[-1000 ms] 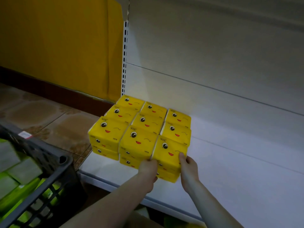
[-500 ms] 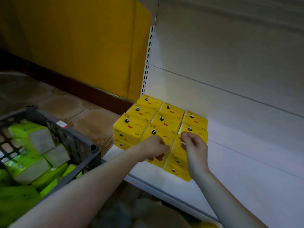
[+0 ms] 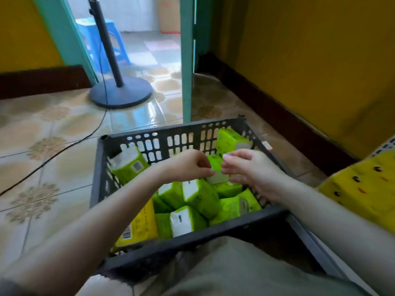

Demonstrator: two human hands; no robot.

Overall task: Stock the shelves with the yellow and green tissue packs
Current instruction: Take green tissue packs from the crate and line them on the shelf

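As both hands hung over the black crate [image 3: 192,242], one green pack [image 3: 215,163] lay exactly between them, on top of the pile of other green packs [image 3: 203,197]. The left hand [image 3: 188,167] was at its left side and the right hand [image 3: 252,170] at its right side. Both were about equally near, so I judged that neither hand had an advantage and the pack would be taken from two sides together. The pack showed its green top upward and its white end toward the person. Its long axis therefore seemed to run away from the body, and the hands stood across its short width. This was the relation that mattered: the hands had to close sideways, toward each other, not from front and back.

The grip of the right hand was apart, with the fingers loosely bent and the thumb raised, holding nothing. The fingers of the left hand were curled, with the tips at the edge of the pack. The picture was blurred there, and I could not tell if they already pinched it.

One yellow pack [image 3: 141,225] lay in the near left corner of the crate. More yellow packs [image 3: 363,189] stood on the shelf [image 3: 314,248] at the right, so a lifted pack would probably have to travel to the right.
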